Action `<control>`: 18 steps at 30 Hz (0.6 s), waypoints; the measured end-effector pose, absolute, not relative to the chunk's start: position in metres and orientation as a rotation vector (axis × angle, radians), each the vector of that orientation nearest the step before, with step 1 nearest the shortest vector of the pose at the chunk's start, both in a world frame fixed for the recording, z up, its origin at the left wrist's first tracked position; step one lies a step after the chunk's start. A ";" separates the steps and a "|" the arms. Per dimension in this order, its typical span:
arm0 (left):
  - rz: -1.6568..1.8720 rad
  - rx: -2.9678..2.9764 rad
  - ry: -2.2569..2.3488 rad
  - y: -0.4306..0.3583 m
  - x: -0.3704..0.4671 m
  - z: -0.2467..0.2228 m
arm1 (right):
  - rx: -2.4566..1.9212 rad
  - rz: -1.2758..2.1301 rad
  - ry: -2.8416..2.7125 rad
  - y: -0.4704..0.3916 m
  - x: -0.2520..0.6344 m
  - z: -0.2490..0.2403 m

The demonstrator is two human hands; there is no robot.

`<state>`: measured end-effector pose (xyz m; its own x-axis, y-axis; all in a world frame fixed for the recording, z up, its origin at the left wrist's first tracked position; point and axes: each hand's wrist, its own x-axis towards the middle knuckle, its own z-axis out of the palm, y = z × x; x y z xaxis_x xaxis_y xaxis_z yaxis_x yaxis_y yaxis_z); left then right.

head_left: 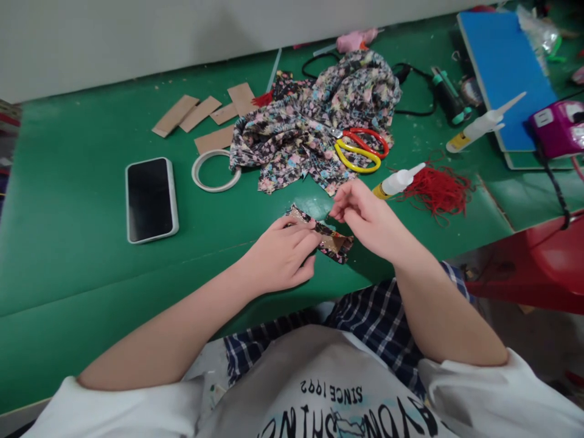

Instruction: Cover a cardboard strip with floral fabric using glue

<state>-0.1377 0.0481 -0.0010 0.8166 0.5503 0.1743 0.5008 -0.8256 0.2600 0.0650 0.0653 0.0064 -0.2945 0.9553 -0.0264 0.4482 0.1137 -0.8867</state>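
A small cardboard piece wrapped in dark floral fabric (336,242) lies on the green table near its front edge. My left hand (289,250) rests over its left part, fingers bent and pressing it down. Just above its right end is my right hand (358,213), raised, with fingers curled together; whether anything is between the fingertips is too small to tell. Beyond both hands spreads a crumpled floral cloth (314,115), and scissors with red and yellow handles (360,149) lie on it. A glue bottle (396,181) stands tilted or lies beside my right hand.
A phone (151,199), a tape roll (196,173) and several cardboard strips (176,115) are to the left. At the right are red threads (440,191), another glue bottle (479,131), a green-black cutter (449,97), a blue board (511,73) and a purple device (559,129).
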 end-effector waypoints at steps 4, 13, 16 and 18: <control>0.374 2.806 0.817 0.048 -0.137 -0.001 | -1.380 1.178 -1.888 0.065 0.062 0.004; 0.360 2.831 0.829 0.047 -0.136 -0.001 | -1.379 1.235 -1.973 0.061 0.045 0.008; 0.354 2.837 0.826 0.047 -0.135 -0.001 | -1.380 1.258 -1.940 0.062 0.047 0.007; 0.350 2.833 0.815 0.048 -0.135 -0.001 | -1.387 1.253 -1.864 0.063 0.051 0.004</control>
